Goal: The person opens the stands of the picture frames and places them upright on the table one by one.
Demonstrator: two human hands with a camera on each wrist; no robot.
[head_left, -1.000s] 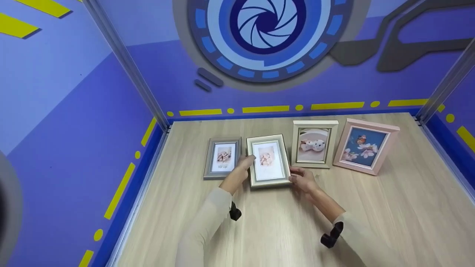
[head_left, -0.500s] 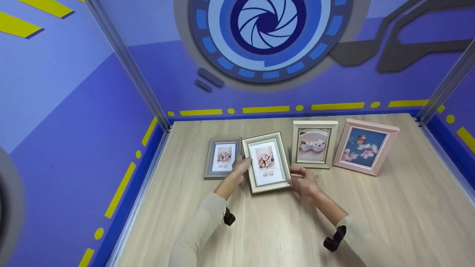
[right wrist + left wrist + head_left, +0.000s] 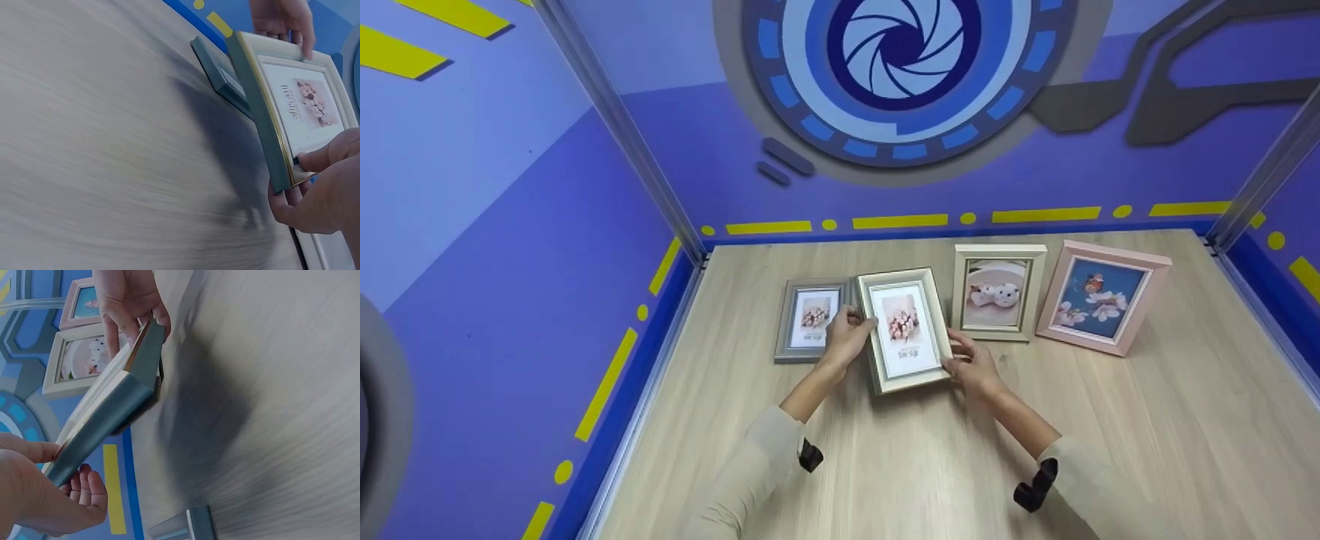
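On the pale wood desk point(image 3: 1110, 435) inside blue walls, the silver photo frame point(image 3: 903, 330) sits at centre frame, tilted up off the surface. It is pinched at its side edges by the left hand point(image 3: 846, 341) and right hand point(image 3: 973, 367). It looks light and rigid with a likely fragile, slippery glazed front, so holding the 2 side rails suits it; its moulding is silvery with a white mat and small floral print.

Grey frame point(image 3: 808, 320) close left; near tabletop point(image 3: 930, 465) free.

Two bare hands, long cream sleeves reaching the wrists, a black camera mount strapped under each wrist
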